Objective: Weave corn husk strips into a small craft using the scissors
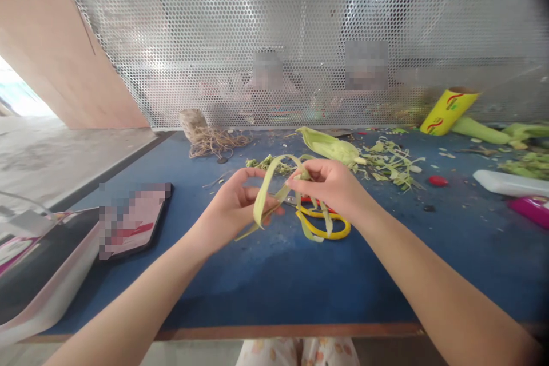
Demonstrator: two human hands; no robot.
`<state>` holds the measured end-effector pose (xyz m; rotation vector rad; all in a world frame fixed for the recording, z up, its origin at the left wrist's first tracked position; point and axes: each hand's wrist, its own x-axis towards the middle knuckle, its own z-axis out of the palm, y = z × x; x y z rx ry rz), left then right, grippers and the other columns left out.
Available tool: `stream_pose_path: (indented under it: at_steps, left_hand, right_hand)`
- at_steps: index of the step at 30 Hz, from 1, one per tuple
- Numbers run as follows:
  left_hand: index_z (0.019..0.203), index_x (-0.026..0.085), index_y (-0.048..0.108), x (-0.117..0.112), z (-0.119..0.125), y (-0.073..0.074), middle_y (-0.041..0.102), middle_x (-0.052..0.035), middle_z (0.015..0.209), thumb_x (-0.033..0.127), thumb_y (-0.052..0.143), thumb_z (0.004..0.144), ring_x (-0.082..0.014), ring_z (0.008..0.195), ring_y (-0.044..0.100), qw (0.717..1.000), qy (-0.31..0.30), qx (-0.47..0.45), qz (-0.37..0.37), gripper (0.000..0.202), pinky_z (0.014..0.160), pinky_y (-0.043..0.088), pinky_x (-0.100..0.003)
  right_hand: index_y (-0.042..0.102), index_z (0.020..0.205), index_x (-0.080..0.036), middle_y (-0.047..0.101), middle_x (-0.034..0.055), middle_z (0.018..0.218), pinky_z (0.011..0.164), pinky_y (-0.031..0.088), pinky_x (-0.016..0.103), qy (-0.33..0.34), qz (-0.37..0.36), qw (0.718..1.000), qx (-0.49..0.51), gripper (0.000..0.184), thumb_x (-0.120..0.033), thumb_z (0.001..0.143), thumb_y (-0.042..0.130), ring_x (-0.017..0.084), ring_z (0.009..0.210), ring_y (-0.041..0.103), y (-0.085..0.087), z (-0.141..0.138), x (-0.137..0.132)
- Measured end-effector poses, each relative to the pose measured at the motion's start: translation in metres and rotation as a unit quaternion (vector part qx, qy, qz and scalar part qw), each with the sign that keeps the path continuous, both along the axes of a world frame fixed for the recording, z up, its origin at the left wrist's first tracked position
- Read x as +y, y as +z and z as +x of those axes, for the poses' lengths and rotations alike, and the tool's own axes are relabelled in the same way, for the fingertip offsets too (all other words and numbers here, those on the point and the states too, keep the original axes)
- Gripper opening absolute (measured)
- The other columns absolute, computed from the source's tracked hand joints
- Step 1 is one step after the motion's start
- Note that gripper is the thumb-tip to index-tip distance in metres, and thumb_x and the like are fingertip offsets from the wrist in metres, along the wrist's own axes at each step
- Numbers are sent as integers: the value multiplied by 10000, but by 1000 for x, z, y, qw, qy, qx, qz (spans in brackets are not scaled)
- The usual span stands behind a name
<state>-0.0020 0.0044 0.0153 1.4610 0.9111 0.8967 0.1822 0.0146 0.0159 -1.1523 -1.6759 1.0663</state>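
Centre of the frame, we've got the pale-green, flat, looped husk strip [262, 197] pinched in our right hand [331, 182], our left hand [231, 206] half-curled against it, grip unclear, and it looks feather-light, pliable, splittable lengthwise, so we'd best pinch its full width!

Bare left hand [231, 203] and right hand [337, 184] hover close together.
The left one's fingers [247, 173] curl; the right one's thumb [306, 186] and forefinger pinch. Left forearm [146, 289] and right forearm [414, 260] slant inward from the near corners.
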Motion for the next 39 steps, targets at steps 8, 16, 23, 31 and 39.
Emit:
stream_pose_path:
  at_steps: [8, 16, 23, 31, 39]
  left_hand:
    - [981, 169, 428, 1, -10, 7, 649, -7, 637, 215, 592, 746, -95, 520, 566, 999, -45, 29, 9, 291, 532, 447, -218]
    - [867, 136, 541, -1, 5, -2, 621, -18, 717, 288, 653, 668, -130, 654, 583, 998, -7, 27, 64, 274, 616, 463, -243]
    - [812, 141, 637, 3, 2, -3, 642, -18, 638, 276, 589, 740, -118, 611, 569, 990, -9, 87, 108, 161, 575, 450, -214]
    - [819, 132, 619, 5, 2, -5, 623, -15, 635, 291, 602, 720, -116, 584, 555, 993, -8, 104, 58, 188, 570, 461, -225]
    - [750, 132, 605, 3, 3, -3, 621, -17, 644, 296, 590, 724, -101, 557, 536, 992, -9, 126, 31, 166, 527, 443, -207]
  right_hand:
    - [635, 788, -163, 594, 19, 662, 496, 408, 234, -27, 26, 999, -2, 275, -405, 658, 638, 103, 561, 513, 9, 5, 1]
    - [659, 867, -232, 634, 32, 804, 758, 397, 328, 42, 209, 959, -188, 156, -253, 735, 578, 173, 813, 537, 3, -6, -14]
    - [658, 888, -222, 656, 8, 764, 675, 437, 283, 182, 48, 971, -150, 239, -262, 831, 429, 152, 736, 586, 9, 4, -11]
    - [541, 905, -221, 688, -1, 735, 798, 387, 352, 51, 89, 970, -222, 142, -197, 769, 511, 169, 773, 604, -3, 0, -12]
    - [576, 738, -213, 604, 2, 615, 670, 349, 304, 41, 139, 936, -320, 102, -238, 788, 491, 138, 604, 505, -2, 1, -10]
